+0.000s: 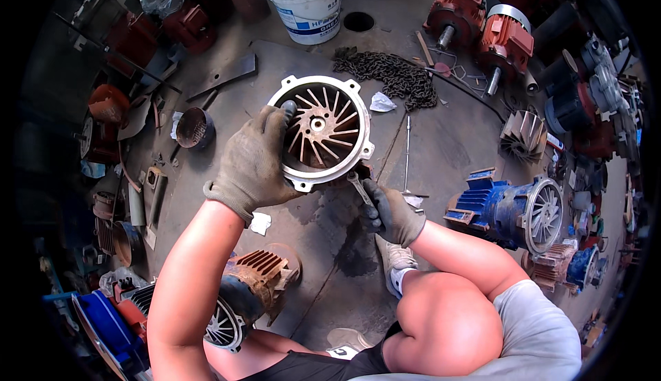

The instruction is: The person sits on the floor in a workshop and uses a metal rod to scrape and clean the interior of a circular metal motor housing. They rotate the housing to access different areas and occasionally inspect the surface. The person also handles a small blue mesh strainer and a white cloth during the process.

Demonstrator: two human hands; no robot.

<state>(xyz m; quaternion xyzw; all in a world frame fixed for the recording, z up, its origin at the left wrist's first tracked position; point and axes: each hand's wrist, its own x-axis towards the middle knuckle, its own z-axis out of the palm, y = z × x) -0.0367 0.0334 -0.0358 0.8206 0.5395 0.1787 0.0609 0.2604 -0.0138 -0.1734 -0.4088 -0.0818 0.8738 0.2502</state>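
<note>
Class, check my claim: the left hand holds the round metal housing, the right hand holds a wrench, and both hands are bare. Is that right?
Not quite: the left hand does hold the round metal housing and the right hand a wrench, but the head view shows both gloved.

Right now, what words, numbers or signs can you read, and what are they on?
White plastic bucket with blue-and-white label: printed letters and characters, some readable, but I won't copy them.
Pale shoe at the lower edge: a dark mark on white, too small to read.
Pale metal ring-shaped housing in the left hand: no writing I can make out.
</note>
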